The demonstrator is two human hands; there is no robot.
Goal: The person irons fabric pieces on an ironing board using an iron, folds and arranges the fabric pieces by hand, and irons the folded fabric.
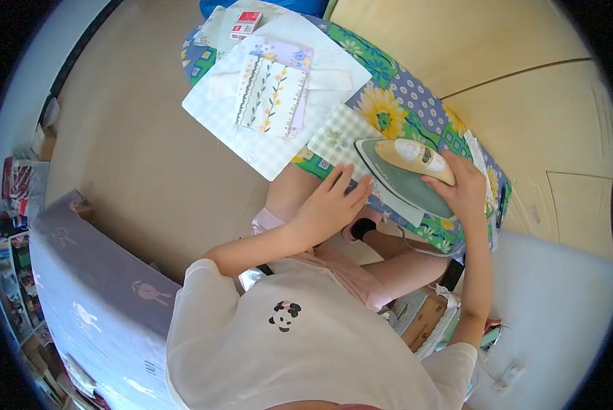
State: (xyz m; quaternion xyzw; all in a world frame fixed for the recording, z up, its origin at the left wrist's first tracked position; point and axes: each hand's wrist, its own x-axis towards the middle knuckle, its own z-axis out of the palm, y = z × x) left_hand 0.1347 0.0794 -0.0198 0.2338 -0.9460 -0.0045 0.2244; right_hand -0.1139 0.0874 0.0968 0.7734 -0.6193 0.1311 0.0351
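My right hand (pixel 464 183) is wrapped round the handle of a clothes iron (pixel 414 179) with a green body and a cream top. The iron lies flat, partly over a green-and-white checkered cloth (pixel 335 134) with a leafy print. At the front edge of that cloth is my left hand (pixel 334 206), its fingers stretched and slightly apart; whether the fingertips press on the cloth, I cannot tell. Both hands are over an ironing board (pixel 426 102) with a sunflower-patterned cover. Part of the cloth is hidden under the iron.
Left of the cloth, a white board (pixel 214 106) carries a folded flower-print cloth (pixel 265 96) on a purple one. A red-and-white box (pixel 246 24) sits at the far end. The iron's cord (pixel 423 250) loops at the near edge. A bed (pixel 108 294) stands to the left.
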